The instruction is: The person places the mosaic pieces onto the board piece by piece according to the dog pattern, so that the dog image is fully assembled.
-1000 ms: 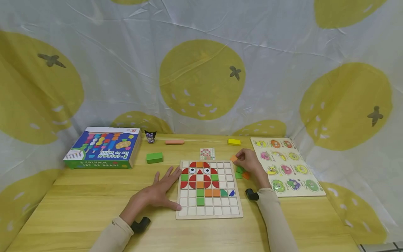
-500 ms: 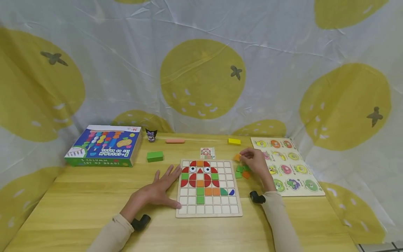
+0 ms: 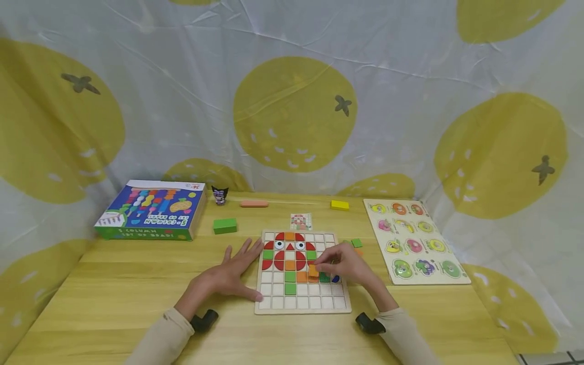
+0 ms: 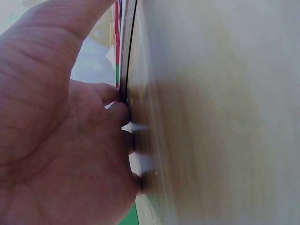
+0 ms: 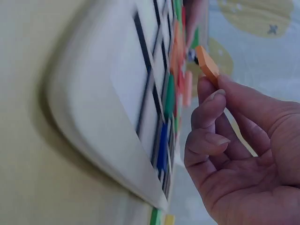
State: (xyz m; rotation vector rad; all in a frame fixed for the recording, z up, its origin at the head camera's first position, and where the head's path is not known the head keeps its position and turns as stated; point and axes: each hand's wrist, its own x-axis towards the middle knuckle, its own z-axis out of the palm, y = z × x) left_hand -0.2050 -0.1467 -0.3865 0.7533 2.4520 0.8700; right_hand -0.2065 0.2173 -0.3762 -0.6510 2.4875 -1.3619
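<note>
A: Item one, the hands?

B: Right hand [image 3: 347,267]: over the right part of the wooden grid puzzle board [image 3: 302,306], pinching an orange square tile [image 3: 313,270] between thumb and fingertips; the other fingers curl loosely. The right wrist view shows the tile [image 5: 206,62] held just above the board [image 5: 98,117], not set into a cell. Left hand [image 3: 230,275]: flat on the table [image 3: 114,304], fingers straight and spread, holding nothing, fingertips against the board's left edge.

A: Item two, the board?

B: White cells in a pale wooden frame. The upper rows carry red rounded pieces, two eye pieces, a red triangle, and green and orange squares. Lower down, a green column, orange squares, a green piece and a blue piece [image 3: 335,279] beside the right hand.

A: Item three, loose stock?

B: Green square tile [image 3: 357,243] just right of the board. Small pattern card [image 3: 300,221] just behind it.

A: Item four, surroundings?

B: Green block [image 3: 224,226], yellow block [image 3: 339,205], pink bar [image 3: 253,204] and small dark figurine [image 3: 219,195] toward the back. Blue bead-set box [image 3: 152,209] at left. Fruit peg puzzle [image 3: 415,240] at right. Cloth backdrop [image 3: 292,116] with yellow fruit print.
</note>
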